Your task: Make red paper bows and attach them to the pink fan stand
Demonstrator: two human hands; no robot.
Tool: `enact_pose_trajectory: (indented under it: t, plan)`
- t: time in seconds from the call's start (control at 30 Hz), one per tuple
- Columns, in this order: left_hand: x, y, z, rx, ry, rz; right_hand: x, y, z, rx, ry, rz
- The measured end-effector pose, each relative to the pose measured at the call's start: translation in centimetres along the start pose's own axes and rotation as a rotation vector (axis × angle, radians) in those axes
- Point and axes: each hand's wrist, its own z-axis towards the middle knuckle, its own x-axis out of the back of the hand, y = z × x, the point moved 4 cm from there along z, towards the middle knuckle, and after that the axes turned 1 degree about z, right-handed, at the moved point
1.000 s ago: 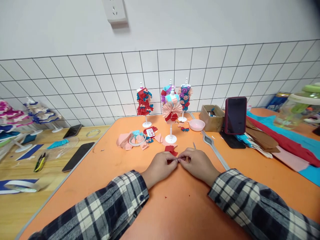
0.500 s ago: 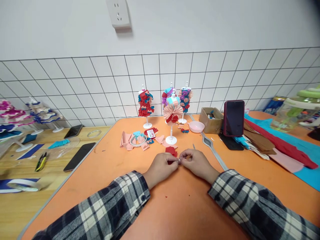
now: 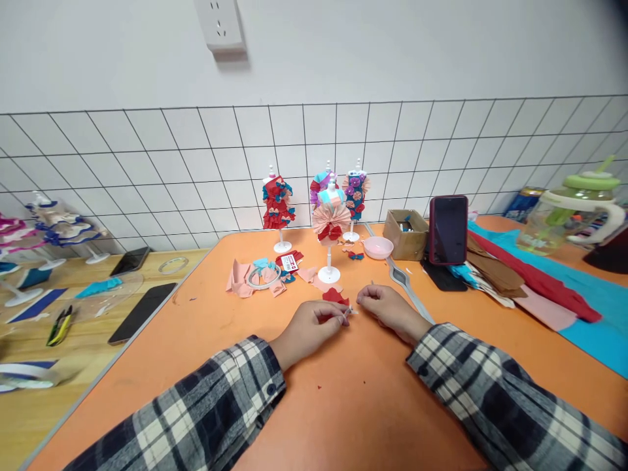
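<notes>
Got one tiny white bit point(image 3: 352, 312) pinched in the left hand point(image 3: 310, 327), just below frame centre. Can't tell the grip of the right hand point(image 3: 391, 311), just beside. Counting four dress forms point(image 3: 331, 219) mid-frame.

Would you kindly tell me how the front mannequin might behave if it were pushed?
The front mannequin may tip if pushed high up, as its body sits on a slim stem above a small base. It is probably light, since its white parts look like plastic. The pink fan seems easy to crush, being thin and pleated.
</notes>
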Motion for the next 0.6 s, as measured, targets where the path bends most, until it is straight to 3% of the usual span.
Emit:
enact_pose_trajectory:
  t: [0.13,0.23,0.4,0.6]
  plan:
    - [0.1,-0.3,0.2,0.075,-0.039,-0.050,0.8,-0.3,0.2,0.085,0.063,-0.096]
    - [0.2,-0.4,0.3,0.093,-0.030,-0.068,1.1,-1.4,-0.5,0.233,0.118,-0.159]
    - [0.2,-0.5,0.3,0.067,-0.028,-0.032,-0.4,-2.7,-2.1,0.502,0.057,-0.383]
    - [0.3,-0.7,0.5,0.094,-0.030,-0.061,-0.4,-1.6,-1.1,0.465,0.018,-0.365]
